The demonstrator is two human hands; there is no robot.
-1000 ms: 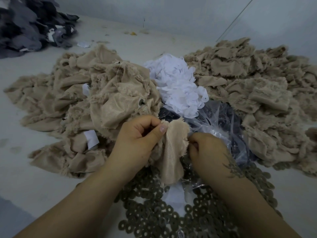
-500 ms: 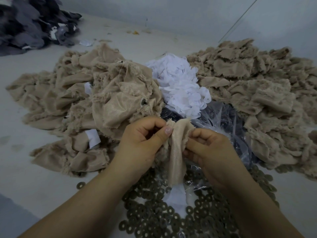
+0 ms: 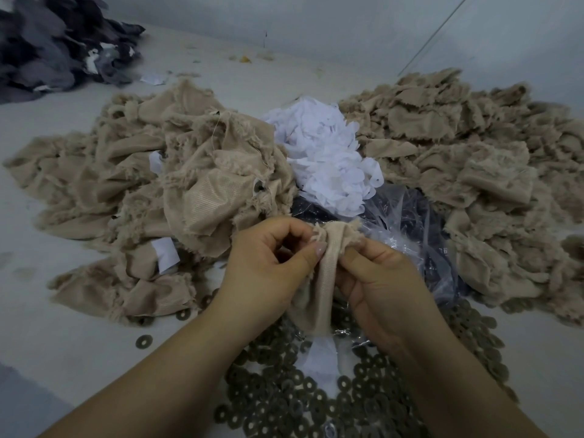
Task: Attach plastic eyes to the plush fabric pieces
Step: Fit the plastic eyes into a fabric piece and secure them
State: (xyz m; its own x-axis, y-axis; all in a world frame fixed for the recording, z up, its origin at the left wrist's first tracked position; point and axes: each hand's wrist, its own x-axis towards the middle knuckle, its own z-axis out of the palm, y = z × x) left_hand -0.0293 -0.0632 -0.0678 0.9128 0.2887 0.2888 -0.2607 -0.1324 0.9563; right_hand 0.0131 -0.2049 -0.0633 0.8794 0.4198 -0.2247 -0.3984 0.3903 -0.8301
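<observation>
left hand [image 3: 268, 263]: fingers curled, thumb pinching the top edge of the beige plush piece [image 3: 319, 273]
right hand [image 3: 379, 279]: fingers clamped on the same piece from the other side
plush piece: held upright between both hands, just above the washers; no eye visible on it
worktop [image 3: 63, 327]: pale grey, dull, a few scraps at the far edge
washers [image 3: 284, 399]: dark ring-shaped, spread thick at the near edge under the forearms
plush piles: heap left [image 3: 151, 184], heap right [image 3: 458, 159]
white pieces [image 3: 328, 159]: mound between the heaps
plastic bag [image 3: 410, 222]: clear, dark contents, behind the hands
dark fabric [image 3: 47, 42]: far left corner
wall [image 3: 347, 26]: plain, pale, close behind worktop
</observation>
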